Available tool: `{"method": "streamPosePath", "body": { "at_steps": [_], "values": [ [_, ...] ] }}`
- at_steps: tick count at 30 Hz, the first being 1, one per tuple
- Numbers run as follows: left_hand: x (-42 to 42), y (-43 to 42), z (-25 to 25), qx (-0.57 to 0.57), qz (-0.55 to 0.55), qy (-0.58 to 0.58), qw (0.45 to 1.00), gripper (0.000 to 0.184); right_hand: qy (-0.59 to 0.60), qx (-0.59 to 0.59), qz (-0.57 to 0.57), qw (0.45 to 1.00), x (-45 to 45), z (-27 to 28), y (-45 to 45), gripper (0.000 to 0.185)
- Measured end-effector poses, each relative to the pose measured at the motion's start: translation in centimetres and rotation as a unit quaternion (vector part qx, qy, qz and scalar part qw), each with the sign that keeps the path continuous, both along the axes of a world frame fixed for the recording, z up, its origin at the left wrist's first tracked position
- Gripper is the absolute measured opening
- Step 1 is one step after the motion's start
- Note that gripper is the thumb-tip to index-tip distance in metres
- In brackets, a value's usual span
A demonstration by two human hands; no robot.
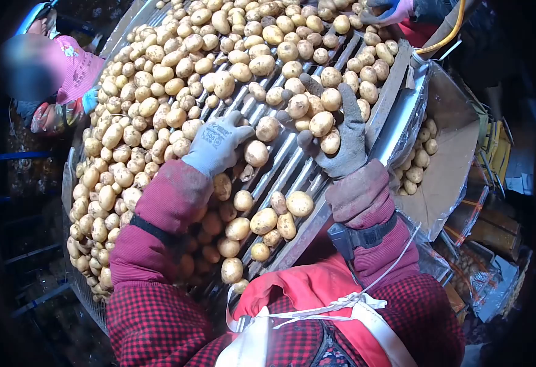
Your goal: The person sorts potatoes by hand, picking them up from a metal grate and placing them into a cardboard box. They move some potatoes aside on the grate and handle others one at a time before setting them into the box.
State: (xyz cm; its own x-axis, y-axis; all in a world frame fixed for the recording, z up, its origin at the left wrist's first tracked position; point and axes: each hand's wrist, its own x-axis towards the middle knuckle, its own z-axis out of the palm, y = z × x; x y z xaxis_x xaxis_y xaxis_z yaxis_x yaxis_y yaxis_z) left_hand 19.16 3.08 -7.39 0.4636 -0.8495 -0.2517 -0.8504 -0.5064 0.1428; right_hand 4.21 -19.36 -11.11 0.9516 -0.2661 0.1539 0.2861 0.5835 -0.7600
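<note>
Many pale, dirt-specked potatoes (pixel 148 107) lie heaped on a slatted metal rack (pixel 274 183). My left hand (pixel 214 145), in a light grey work glove, is palm down over the rack with its bent fingers apart. Beside its fingertips lie two potatoes (pixel 267 129), and I see none gripped in it. My right hand (pixel 344 144) wears a dirtier grey glove and is turned palm up. Its fingers curl under and around several potatoes (pixel 321 123), which partly hide them. More loose potatoes (pixel 263 221) rest on the slats between my forearms.
A raised board (pixel 390 92) edges the rack on the right. Beyond it stands a lined carton (pixel 448 165) with potatoes inside. Another person in a pink sleeve (pixel 81 70) is at the far left, and a co-worker's gloved hand (pixel 387 11) reaches in at the top. A yellow hose (pixel 445 37) hangs nearby.
</note>
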Motion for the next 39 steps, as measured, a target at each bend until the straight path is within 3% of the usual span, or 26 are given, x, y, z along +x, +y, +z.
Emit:
{"method": "streamPosePath", "body": {
  "at_steps": [3, 4, 6, 7, 8, 11, 12, 13, 14, 16, 17, 18, 20, 21, 22, 25, 27, 30, 33, 36, 39],
  "values": [
    [0.0, 0.4, -0.1, -0.053, 0.040, 0.034, 0.997, 0.041, 0.066, 0.016, -0.019, 0.997, 0.0, 0.3, 0.0, 0.078],
    [-0.1, 0.5, -0.2, -0.053, 0.039, 0.034, 0.997, 0.041, 0.004, -0.077, -0.044, 0.996, -0.1, 0.1, 0.1, 0.082],
    [-0.2, 0.2, 0.1, -0.252, 0.225, 0.149, 0.930, 0.040, -0.062, -0.171, -0.078, 0.980, 0.0, -0.2, 0.2, 0.087],
    [-0.5, -0.4, 1.3, -0.283, 0.243, 0.171, 0.912, 0.039, -0.049, -0.143, -0.067, 0.986, 0.2, -0.3, 0.3, 0.090],
    [-0.6, -0.8, 0.8, -0.392, 0.242, 0.249, 0.852, 0.037, -0.039, -0.082, -0.050, 0.995, 0.5, -0.3, 0.4, 0.076],
    [-3.6, -4.7, 3.3, -0.513, 0.106, 0.080, 0.848, 0.039, 0.037, 0.243, 0.062, 0.967, 0.9, 0.8, 0.6, 0.052],
    [-4.9, -6.0, 4.4, -0.513, 0.087, -0.015, 0.854, 0.044, 0.100, 0.279, 0.069, 0.953, 1.1, 1.6, 0.7, 0.055],
    [-6.0, -6.9, 5.1, -0.496, 0.057, -0.019, 0.866, 0.047, 0.064, 0.328, 0.132, 0.933, 0.7, 2.2, 0.6, 0.055],
    [-7.0, -7.8, 5.4, -0.476, 0.027, -0.023, 0.879, 0.049, 0.165, 0.322, 0.074, 0.929, 0.3, 2.7, 1.6, 0.052],
    [-7.9, -8.7, 4.2, -0.452, -0.020, -0.077, 0.889, 0.054, 0.088, 0.299, 0.097, 0.945, -0.1, -0.4, 2.1, 0.054],
    [-8.6, -8.7, 3.7, -0.425, -0.005, -0.077, 0.902, 0.054, 0.065, 0.379, 0.086, 0.919, 0.1, -2.8, 2.8, 0.048],
    [-9.4, -8.7, 3.6, -0.397, 0.010, -0.076, 0.915, 0.054, 0.087, 0.292, 0.032, 0.952, -0.7, -2.5, 3.2, 0.044],
    [-10.2, -8.0, 3.8, -0.372, 0.022, -0.050, 0.926, 0.053, -0.098, 0.438, 0.219, 0.866, -0.8, -2.2, 2.6, 0.044],
    [-10.4, -7.9, 4.5, -0.367, 0.007, -0.069, 0.927, 0.052, -0.102, 0.438, 0.216, 0.867, -1.5, -0.7, 3.0, 0.044],
    [-10.6, -7.7, 5.0, -0.364, -0.009, -0.088, 0.927, 0.052, -0.018, 0.340, 0.097, 0.935, -2.7, 1.8, 4.0, 0.047],
    [-11.2, -7.4, 5.1, -0.355, -0.011, -0.092, 0.930, 0.054, -0.136, 0.263, 0.035, 0.954, -3.5, 0.2, 4.9, 0.054],
    [-11.8, -7.4, 5.1, -0.361, -0.024, -0.099, 0.927, 0.056, -0.142, 0.207, 0.029, 0.968, -4.0, -0.7, 4.6, 0.056],
    [-12.7, -7.7, 5.3, -0.373, -0.058, -0.096, 0.921, 0.060, -0.028, 0.157, -0.013, 0.987, -7.6, 3.0, 3.5, 0.059],
    [-13.9, -8.4, 5.2, -0.386, -0.063, -0.073, 0.918, 0.058, -0.156, 0.230, 0.003, 0.961, -6.1, -2.8, 5.1, 0.073],
    [-15.3, -9.1, 4.4, -0.416, -0.082, -0.036, 0.905, 0.058, -0.351, 0.303, 0.105, 0.880, -6.4, -3.8, 4.2, 0.074],
    [-17.3, -9.7, 4.9, -0.432, -0.116, -0.015, 0.894, 0.063, -0.121, 0.462, 0.210, 0.853, -8.2, -2.5, 2.3, 0.044]
  ]
}}
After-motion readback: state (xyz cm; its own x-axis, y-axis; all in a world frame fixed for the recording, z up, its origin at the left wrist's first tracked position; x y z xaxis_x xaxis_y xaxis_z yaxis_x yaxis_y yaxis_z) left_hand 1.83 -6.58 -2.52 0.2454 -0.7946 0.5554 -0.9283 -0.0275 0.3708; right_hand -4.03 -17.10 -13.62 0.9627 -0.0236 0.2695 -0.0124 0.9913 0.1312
